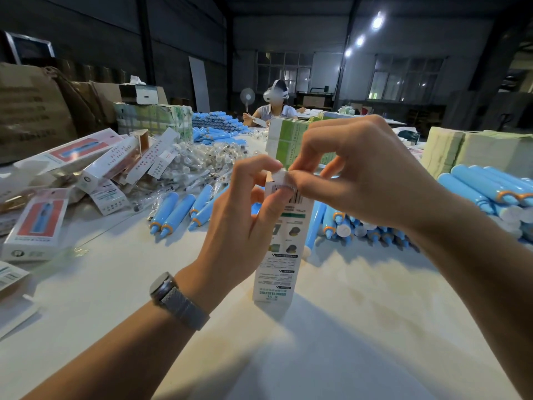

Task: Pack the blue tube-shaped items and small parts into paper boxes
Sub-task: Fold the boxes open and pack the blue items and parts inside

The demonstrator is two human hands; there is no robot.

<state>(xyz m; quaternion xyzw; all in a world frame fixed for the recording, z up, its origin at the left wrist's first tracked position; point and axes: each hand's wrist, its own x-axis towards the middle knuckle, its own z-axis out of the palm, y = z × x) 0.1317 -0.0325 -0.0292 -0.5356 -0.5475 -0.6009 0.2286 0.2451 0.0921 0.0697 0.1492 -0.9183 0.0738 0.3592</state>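
A white table fills the near ground, and at its centre a tall paper box stands upright on its lower end, printed side toward the camera. The left hand, with a watch on its wrist, comes in from 7 o'clock and curls round the box's upper part, thumb pressing the top edge. The right hand reaches in from 4 o'clock and sits just above the box, its thumb and forefinger pinching a small white flap or part at the box's open top; I cannot tell which it is. Both hands meet at that top end, fingers touching it. Just behind the box, at 10 o'clock from it, a few loose blue tubes with orange collars lie on the table, and at 3 o'clock a larger heap of blue tubes is stacked. At 9 o'clock, filled boxes with red fronts lie tumbled together, and past them a pile of small parts in clear bags. Farther off, at 12 o'clock, a block of green-printed cartons stands, with more tubes heaped at 11 o'clock. At the far end another person sits at the table beside a fan.
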